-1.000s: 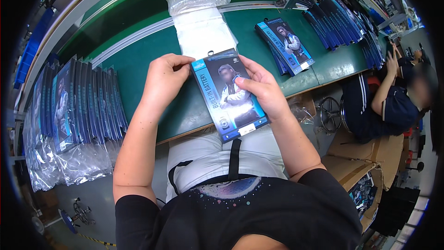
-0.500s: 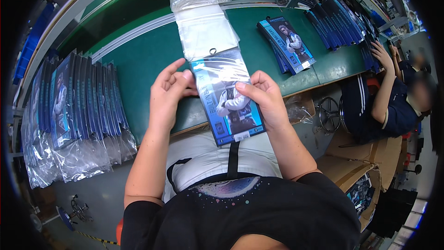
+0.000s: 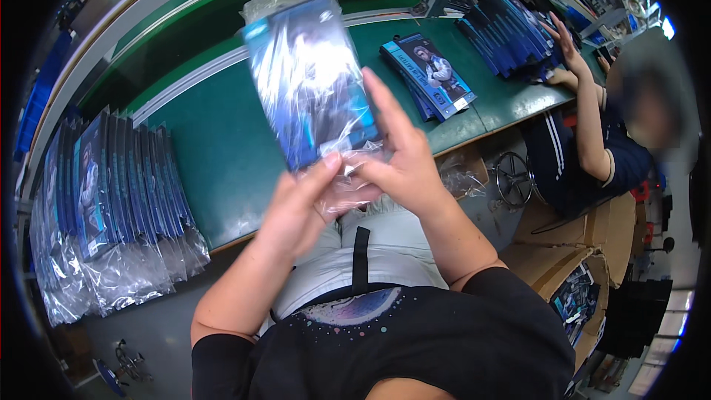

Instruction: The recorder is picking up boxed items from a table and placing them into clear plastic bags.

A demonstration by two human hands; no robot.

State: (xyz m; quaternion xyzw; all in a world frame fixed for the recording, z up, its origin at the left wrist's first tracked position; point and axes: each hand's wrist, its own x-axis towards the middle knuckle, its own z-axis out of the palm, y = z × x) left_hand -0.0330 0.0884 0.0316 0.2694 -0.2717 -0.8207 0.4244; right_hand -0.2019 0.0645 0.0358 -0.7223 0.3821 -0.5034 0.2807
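Flat, rectangular blue-and-black box (image 3: 307, 92): we hold it up before us, over the smooth green table (image 3: 215, 130), leaning a little left; glare hides much of its printed front.
Clear, crinkled plastic bag (image 3: 366, 150): it wraps the box, and its loose end bunches between our hands.
Left hand (image 3: 289, 211): our thumb presses at the box's lower end, gripping film and edge; the other fingertips are too blurred to tell.
Right hand (image 3: 404, 167): our thumb pins the loose film while a finger stretches along the box's right side.
Weight and feel: we judge the box light and fairly stiff, like card; the film is soft and likely slippery, and corners could dent.
Best hold: we would grasp both long sides through the film, thumbs on the front, rather than trust the baggy end.
Right of the box: two overlapping blue boxes (image 3: 429, 78) lie on the table; beyond stands a row of dark blue boxes (image 3: 507, 33), near a co-worker's hand (image 3: 570, 52).
Far left: upright bagged blue boxes (image 3: 133, 178) stand packed together.
Lower right: an open brown cardboard carton (image 3: 552, 274).
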